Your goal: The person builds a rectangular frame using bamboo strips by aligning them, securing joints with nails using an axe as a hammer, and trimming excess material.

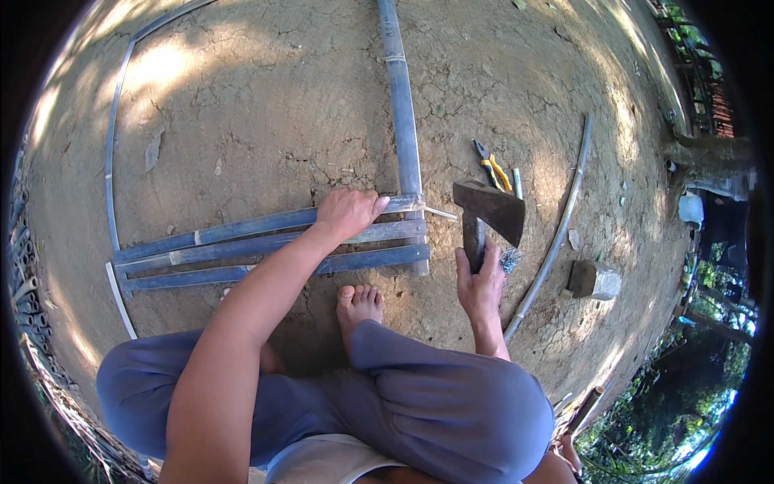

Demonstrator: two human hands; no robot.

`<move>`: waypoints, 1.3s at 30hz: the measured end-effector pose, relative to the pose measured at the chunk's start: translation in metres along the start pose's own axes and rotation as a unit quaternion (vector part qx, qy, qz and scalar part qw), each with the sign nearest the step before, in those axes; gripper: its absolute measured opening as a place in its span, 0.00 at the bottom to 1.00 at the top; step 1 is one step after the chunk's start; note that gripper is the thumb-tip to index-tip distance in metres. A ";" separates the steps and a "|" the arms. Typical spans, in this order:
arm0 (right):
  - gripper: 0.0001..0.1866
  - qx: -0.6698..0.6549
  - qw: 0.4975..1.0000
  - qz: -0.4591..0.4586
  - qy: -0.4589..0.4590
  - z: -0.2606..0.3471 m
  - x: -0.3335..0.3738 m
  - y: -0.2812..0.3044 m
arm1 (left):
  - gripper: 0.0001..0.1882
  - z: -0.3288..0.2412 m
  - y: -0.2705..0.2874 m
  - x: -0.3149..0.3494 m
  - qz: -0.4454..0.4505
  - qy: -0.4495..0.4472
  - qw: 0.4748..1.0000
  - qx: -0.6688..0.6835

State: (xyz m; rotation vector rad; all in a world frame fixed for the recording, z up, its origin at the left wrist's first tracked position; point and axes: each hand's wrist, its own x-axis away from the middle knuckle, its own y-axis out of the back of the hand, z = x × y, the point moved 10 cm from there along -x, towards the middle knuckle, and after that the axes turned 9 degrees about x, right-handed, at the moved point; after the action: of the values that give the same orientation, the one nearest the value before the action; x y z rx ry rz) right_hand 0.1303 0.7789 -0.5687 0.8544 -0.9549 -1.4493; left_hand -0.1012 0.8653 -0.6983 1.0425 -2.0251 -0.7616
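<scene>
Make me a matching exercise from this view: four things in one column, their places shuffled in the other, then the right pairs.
Things
1. Dark metal-bladed hatchet
2. Pliers with yellow-and-black handles
3. Squarish grey-brown block
4. Bare left hand

Places
A. To the right of the long, curved, pale grey pole
B. On the farthest from the person of three blue-grey bamboo slats
C. In the bare right hand
D. Lying just beyond the hatchet's blade

Pairs: 1-C, 2-D, 3-A, 4-B
</scene>
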 end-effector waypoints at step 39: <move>0.27 -0.008 0.979 -0.076 0.186 0.073 0.002 0.010 | 0.28 0.014 -0.017 0.008 -0.016 0.009 0.999 0.028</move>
State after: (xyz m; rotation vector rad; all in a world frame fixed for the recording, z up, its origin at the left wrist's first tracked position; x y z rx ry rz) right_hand 0.0680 0.7831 -0.5296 1.1601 -0.6054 -1.3582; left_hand -0.1087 0.8520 -0.7162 1.1119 -2.0291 -0.7119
